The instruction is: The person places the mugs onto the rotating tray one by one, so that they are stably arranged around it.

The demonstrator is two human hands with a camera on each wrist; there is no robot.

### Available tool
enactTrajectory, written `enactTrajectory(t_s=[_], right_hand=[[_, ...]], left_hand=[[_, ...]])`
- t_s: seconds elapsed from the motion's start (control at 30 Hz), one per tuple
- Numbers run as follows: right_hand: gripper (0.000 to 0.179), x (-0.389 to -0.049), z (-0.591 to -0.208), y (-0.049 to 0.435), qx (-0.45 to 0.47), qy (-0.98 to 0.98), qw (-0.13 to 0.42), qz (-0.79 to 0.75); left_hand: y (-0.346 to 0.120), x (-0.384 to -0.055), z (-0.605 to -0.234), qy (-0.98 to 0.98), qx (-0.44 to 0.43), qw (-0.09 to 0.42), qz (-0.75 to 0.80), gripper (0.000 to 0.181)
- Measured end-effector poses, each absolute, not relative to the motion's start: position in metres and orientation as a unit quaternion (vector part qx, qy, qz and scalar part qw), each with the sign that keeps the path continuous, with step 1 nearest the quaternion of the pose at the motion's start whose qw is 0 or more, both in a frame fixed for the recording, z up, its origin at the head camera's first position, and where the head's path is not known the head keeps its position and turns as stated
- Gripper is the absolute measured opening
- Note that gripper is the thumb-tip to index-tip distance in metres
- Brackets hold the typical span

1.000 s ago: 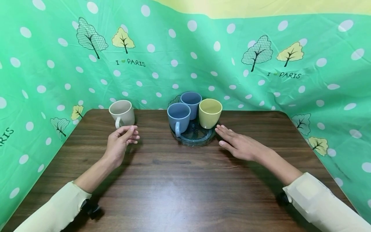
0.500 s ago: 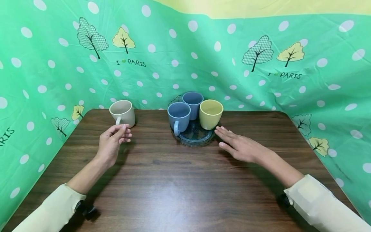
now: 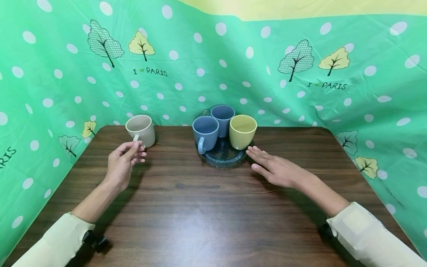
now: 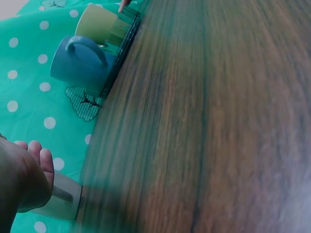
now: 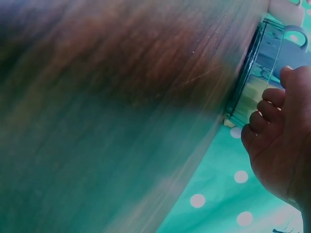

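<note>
In the head view, a grey mug point(image 3: 143, 129) stands at the table's back left. My left hand point(image 3: 121, 163) is in front of it, thumb and forefinger together right over the handle. I cannot tell whether they pinch it. The left wrist view shows these fingers point(image 4: 45, 160) overlapping the mug point(image 4: 60, 196). On a round dark glass tray point(image 3: 224, 162) at the back middle stand two blue mugs, the front one point(image 3: 205, 131) with its handle towards me and the other point(image 3: 223, 115) behind, plus a yellow mug point(image 3: 242, 131). My right hand point(image 3: 278, 170) lies flat, fingertips at the tray's right edge.
A brown wooden table point(image 3: 200, 215) carries everything. Close behind it hangs a green dotted cloth point(image 3: 186, 48), which also runs down both sides. A dark wrist device point(image 3: 95, 241) sits under the left sleeve.
My left hand has moved left onto the grey mug's handle. The tray's mugs have turned slightly, the front blue handle shifting left and the rear blue mug right. My right hand has barely moved.
</note>
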State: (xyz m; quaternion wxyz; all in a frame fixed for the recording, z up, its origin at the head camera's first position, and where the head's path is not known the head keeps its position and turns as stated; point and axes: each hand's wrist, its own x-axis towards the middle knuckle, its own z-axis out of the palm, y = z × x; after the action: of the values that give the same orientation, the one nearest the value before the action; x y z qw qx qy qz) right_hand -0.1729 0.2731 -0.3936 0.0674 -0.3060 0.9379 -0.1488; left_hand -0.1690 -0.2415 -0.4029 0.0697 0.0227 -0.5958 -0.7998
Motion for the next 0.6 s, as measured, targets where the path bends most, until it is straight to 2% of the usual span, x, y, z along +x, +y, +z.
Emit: enactTrajectory(t_s=[0.6], right_hand=[[0.061, -0.171, -0.394, 0.271, -0.317, 0.933, 0.059, -0.159]], left_hand=[[-0.266, -0.178, -0.408, -0.59, 0.055, 0.096, -0.799, 0.01]])
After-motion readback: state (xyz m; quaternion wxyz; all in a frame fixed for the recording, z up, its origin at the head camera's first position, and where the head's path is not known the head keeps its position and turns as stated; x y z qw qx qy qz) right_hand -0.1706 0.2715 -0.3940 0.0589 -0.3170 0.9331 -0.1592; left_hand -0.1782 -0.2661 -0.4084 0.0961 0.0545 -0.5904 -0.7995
